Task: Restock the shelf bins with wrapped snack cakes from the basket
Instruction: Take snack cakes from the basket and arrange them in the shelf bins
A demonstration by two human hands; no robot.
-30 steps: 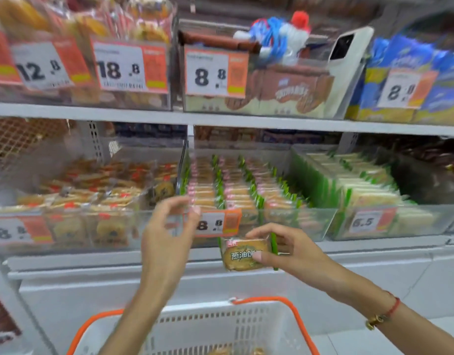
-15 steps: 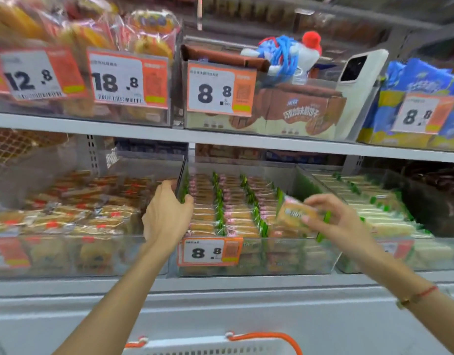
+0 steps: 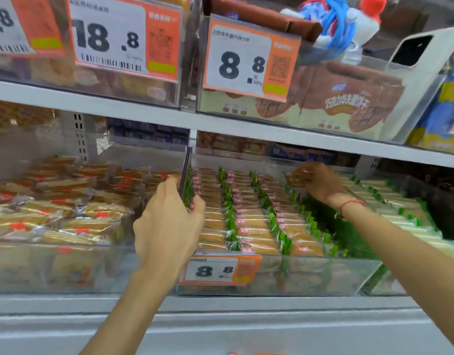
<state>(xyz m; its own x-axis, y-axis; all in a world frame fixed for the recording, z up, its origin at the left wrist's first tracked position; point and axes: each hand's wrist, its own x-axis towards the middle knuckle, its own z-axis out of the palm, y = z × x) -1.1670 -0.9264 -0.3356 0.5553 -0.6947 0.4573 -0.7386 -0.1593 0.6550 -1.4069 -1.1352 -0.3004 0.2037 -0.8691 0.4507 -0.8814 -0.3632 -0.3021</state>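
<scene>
Head view: a small wrapped snack cake in glossy clear film (image 3: 297, 177) is pinched between the fingers of the right hand (image 3: 320, 184) at the rear right of the clear plastic shelf bin (image 3: 323, 275). The bin is packed with neat rows of golden cakes in crinkled green-edged wrappers (image 3: 249, 221). The left hand (image 3: 167, 226) is hooked over the bin's thin left wall, fingers curled on the outside and thumb on the inside. A red cord bracelet (image 3: 351, 203) is worn on the right wrist.

An orange-and-white price card reading 8.8 (image 3: 218, 270) is clipped to the bin's front. To the left, loosely heaped biscuit packs in clear film (image 3: 62, 213) are seen in a neighbouring bin (their labels are blurred). On the shelf above, a white phone (image 3: 423, 62) is propped against brown-printed cartons (image 3: 349, 103).

Compared with half a second earlier, the right hand has been carried deeper into the bin, and the cake with it.
</scene>
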